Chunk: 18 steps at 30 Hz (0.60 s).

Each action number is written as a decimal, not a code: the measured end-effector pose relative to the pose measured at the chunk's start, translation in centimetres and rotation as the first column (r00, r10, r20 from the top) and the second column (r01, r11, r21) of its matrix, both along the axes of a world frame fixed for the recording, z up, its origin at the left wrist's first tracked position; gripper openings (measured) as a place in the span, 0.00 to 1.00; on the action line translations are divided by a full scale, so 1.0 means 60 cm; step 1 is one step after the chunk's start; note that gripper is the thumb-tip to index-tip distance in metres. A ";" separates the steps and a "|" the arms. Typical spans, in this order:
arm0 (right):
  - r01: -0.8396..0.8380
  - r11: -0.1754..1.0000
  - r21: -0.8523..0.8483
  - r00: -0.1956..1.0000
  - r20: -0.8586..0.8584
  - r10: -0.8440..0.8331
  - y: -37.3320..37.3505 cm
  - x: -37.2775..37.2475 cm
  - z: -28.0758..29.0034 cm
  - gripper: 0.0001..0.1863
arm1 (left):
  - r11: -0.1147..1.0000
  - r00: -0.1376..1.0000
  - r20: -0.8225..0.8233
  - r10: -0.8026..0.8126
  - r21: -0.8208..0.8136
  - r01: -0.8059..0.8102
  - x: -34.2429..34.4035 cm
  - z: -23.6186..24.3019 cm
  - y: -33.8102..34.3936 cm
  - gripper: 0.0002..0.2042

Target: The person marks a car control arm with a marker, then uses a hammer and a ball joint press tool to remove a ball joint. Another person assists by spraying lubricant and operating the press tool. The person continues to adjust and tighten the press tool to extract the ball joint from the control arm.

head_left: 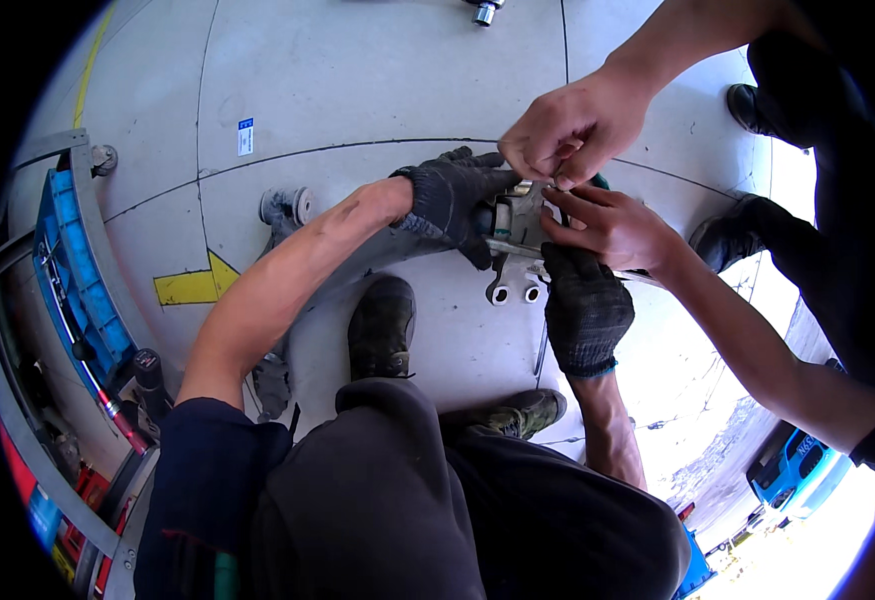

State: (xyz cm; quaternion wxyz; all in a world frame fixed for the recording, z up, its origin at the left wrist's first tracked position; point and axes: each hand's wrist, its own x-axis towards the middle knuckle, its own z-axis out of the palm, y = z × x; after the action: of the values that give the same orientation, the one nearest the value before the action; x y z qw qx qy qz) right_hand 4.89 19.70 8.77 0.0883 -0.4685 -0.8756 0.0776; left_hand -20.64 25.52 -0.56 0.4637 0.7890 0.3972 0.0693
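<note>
At the far left a blue tool cart [77, 290] is seen on a pale grey concrete floor [377, 90] marked by a yellow arrow [192, 285] and thin dark lines. The gloved left hand [452, 200] is closed around the left end of a grey metal bracket [519, 240] held above the floor at centre, and the gloved right hand [582, 305] is clasped on its lower right. A co-worker's bare hands [582, 175] are pinched at the bracket's top, and dark shoes [757, 105] are seen at the right.

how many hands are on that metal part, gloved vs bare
Gloved hands: 2, the left hand and right hand, both gripping the metal part
Bare hands: 2, a co-worker's upper hand and lower hand
Total: 4
</note>
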 end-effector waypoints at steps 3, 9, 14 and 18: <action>0.021 0.999 0.044 1.000 0.010 -0.021 0.002 0.018 0.003 0.19 | 0.999 0.999 0.011 0.052 -0.006 -0.052 0.028 0.014 0.012 0.61; 0.040 0.999 0.001 0.998 -0.057 -0.039 -0.002 0.010 -0.003 0.18 | 0.984 0.990 -0.096 0.100 -0.137 -0.112 0.017 0.040 0.003 0.60; 0.051 0.999 -0.018 0.996 -0.069 -0.052 -0.008 0.007 -0.010 0.18 | 0.980 0.968 -0.154 0.198 0.045 -0.193 0.014 0.026 -0.022 0.60; 0.006 0.999 0.043 1.000 -0.023 -0.005 0.001 0.029 -0.023 0.26 | 0.990 0.981 -0.134 0.141 0.007 -0.141 0.026 0.053 0.000 0.51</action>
State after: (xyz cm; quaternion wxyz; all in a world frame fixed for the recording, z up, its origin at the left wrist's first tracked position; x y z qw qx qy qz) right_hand 6.65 19.75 7.40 0.1085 -0.4682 -0.8746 0.0636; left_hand -19.09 25.50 2.62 0.4307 0.7613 0.4824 0.0482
